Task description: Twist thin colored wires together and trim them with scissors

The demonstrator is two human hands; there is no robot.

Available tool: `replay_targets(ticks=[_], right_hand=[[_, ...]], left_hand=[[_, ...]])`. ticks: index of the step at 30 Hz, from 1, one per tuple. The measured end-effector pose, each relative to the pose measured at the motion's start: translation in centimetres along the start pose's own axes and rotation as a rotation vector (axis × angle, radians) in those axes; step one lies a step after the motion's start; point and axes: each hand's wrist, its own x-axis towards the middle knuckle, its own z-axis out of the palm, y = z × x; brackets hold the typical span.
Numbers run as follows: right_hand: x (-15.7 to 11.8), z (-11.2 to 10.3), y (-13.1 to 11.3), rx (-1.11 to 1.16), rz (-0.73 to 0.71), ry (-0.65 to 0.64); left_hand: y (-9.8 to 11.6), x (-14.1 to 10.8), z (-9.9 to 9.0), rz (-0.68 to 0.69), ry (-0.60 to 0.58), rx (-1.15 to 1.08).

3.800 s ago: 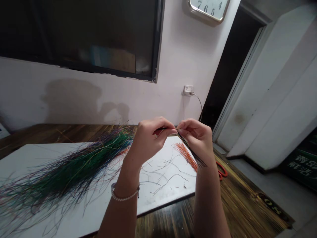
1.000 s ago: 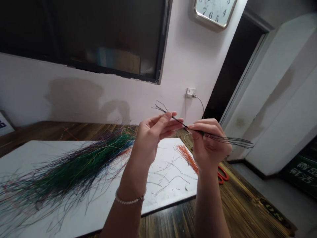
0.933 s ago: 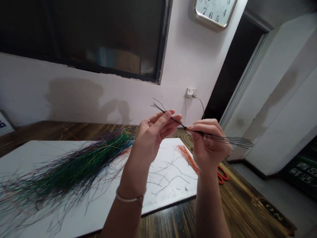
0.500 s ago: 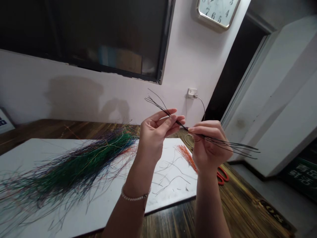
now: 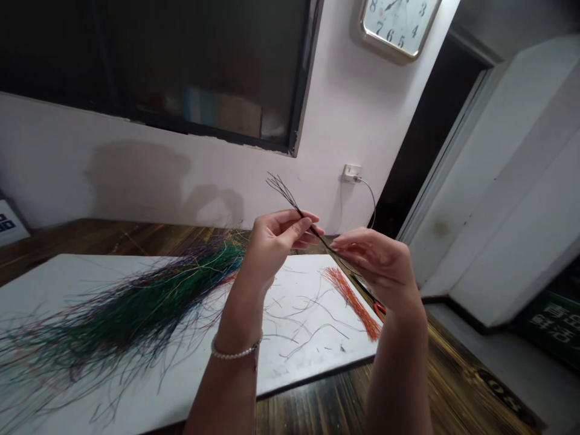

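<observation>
Left hand [image 5: 278, 237]: thumb and fingers pinch the black wires [image 5: 324, 243].
Right hand [image 5: 385, 261]: fingertips by the wires, lower down; I can't tell if they pinch.
Black wires: up in the air, slanted from hand to hand, tops spread out.
White board [image 5: 283, 373]: lies on the brown table [image 5: 317, 405], with a big messy green pile [image 5: 167, 296] and a smaller orange bunch [image 5: 356, 302] on top.
Clock [image 5: 399, 27]: high on the wall [image 5: 376, 96].

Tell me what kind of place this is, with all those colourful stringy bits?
Maybe a small workroom, or a shop corner used for handwork. A big bundle of coloured strands and some orange strands lie on a white board on a wooden table.
</observation>
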Motion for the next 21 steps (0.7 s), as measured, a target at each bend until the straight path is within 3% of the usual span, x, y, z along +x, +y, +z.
replay_targets(ticks=[3, 8, 11, 15, 21], right_hand=[[-0.1, -0.4, 0.3, -0.037, 0.032, -0.008], [0.1, 0.1, 0.5, 0.052, 0.082, 0.228], [0.3, 0.9, 0.2, 0.095, 0.148, 0.226], [0.6, 1.7, 0.3, 0.103, 0.187, 0.254], [0.7, 1.7, 0.8, 0.106, 0.206, 0.313]], left_hand=[[0.1, -0.1, -0.4, 0.025, -0.054, 0.047], [0.4, -0.3, -0.4, -0.037, -0.379, 0.227], [0.3, -0.5, 0.2, -0.016, -0.475, 0.323], [-0.2, -0.6, 1.3, -0.015, -0.496, 0.29], [-0.7, -0.5, 2.2, -0.062, -0.355, 0.236]])
